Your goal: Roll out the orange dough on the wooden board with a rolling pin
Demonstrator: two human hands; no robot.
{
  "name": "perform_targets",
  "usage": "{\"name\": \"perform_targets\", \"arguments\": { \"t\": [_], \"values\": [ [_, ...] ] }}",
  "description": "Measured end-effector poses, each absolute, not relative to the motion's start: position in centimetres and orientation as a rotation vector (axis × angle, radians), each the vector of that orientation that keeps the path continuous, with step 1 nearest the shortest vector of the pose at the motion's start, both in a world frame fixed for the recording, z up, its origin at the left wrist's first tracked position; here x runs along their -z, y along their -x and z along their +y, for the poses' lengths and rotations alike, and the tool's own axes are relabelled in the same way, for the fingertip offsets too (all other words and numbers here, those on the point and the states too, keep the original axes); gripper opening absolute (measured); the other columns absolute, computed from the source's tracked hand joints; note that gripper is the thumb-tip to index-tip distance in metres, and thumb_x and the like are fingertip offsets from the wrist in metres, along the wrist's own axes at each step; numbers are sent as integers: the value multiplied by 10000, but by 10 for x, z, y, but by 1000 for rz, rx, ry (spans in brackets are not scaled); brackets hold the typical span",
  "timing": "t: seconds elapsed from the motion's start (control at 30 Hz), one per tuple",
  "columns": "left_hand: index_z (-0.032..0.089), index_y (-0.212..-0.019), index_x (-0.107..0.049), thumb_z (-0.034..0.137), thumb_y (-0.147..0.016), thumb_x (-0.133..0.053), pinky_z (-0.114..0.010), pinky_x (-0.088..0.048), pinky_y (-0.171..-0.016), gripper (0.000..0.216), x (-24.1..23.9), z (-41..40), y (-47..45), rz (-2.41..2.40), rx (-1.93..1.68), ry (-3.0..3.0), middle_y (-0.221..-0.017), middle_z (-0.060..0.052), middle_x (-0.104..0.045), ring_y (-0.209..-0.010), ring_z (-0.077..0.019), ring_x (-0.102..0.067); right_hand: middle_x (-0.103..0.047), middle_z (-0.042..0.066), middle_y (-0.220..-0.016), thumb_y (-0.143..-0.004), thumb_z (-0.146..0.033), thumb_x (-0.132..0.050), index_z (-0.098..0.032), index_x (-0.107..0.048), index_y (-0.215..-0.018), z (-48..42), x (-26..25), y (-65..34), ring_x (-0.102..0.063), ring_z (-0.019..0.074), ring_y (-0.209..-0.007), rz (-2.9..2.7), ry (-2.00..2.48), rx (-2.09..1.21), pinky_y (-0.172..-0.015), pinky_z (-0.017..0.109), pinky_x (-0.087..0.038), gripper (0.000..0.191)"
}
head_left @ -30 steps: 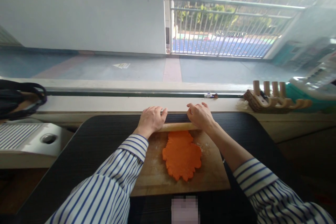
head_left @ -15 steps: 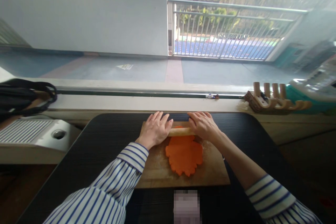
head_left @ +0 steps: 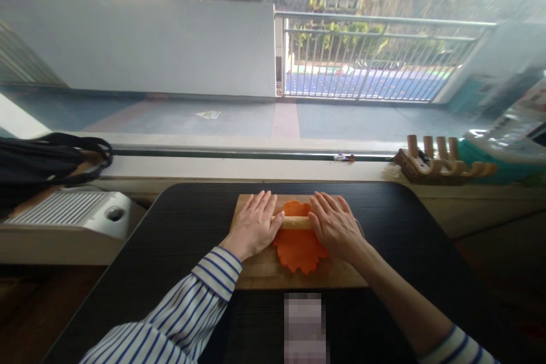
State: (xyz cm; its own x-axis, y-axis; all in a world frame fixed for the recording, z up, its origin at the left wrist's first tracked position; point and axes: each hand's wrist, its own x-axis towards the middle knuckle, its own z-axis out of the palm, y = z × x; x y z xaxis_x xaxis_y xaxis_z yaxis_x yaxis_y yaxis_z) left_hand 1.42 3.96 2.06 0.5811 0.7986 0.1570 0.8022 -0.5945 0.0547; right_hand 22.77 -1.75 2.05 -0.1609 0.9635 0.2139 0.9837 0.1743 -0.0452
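A flat sheet of orange dough with ragged edges lies on a wooden board set on a black table. Across the dough lies a pale wooden rolling pin. My left hand rests flat on the pin's left end, fingers stretched out. On the right end, my right hand presses the same way, palm down, fingers spread. Both sleeves are blue-and-white striped.
A white ribbed appliance and a black bag sit at the left by the window sill. A wooden rack stands on the sill at the right. A blurred patch covers something near the table's front edge.
Both hands have rolled the pin toward me, from the board's far edge onto the middle of the dough. Orange dough now shows beyond the pin. The view has pulled back.
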Motion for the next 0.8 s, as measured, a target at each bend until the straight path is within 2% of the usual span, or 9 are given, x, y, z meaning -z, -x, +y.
{"name": "perform_targets", "arguments": {
  "t": [0.23,0.4,0.6,0.73,0.8],
  "values": [
    [-1,-1332,-476,438,-978,-234,-464,-368,-1089,613,-13,9,0,-1222,367,2746,-1394,-211,-465,-1314,-291,-431,-376,105,-1479,-994,-342,-281,-102,-400,-1411,-50,-9,-225,-286,238,-1395,-2290,1755,250,-1146,477,-176,496],
    [-1,-1341,-459,426,-977,-287,-462,-377,-1089,587,-12,-14,8,-1147,442,2724,-1418,-213,-434,-1327,-286,-411,-334,94,-1498,-996,-343,-318,-96,-411,-1404,-74,-5,-224,-256,219,-1408,-2306,1682,280,-1166,437,-163,486],
    [14,-1320,-491,418,-970,-324,-449,-433,-1042,560,-15,-36,16,-1124,441,2739,-1395,-207,-471,-1287,-286,-468,-343,124,-1490,-981,-322,-370,-84,-401,-1409,-97,-8,-222,-259,234,-1406,-2369,1623,286,-1151,444,-233,491],
    [93,-1168,-632,339,-987,-260,-411,-464,-1005,481,-21,-28,8,-1294,486,2747,-1267,-149,-614,-1177,-240,-578,-396,139,-1462,-983,-314,-360,-86,-425,-1393,-94,-11,-225,-338,235,-1371,-2395,1607,204,-1120,435,-311,474],
    [69,-1102,-662,361,-981,-262,-433,-471,-985,510,-22,-18,-2,-1449,494,2638,-1260,-183,-610,-1156,-278,-589,-410,147,-1452,-982,-297,-356,-76,-431,-1388,-89,-14,-227,-354,239,-1363,-2396,1621,154,-1114,433,-326,468]
  ]
}}
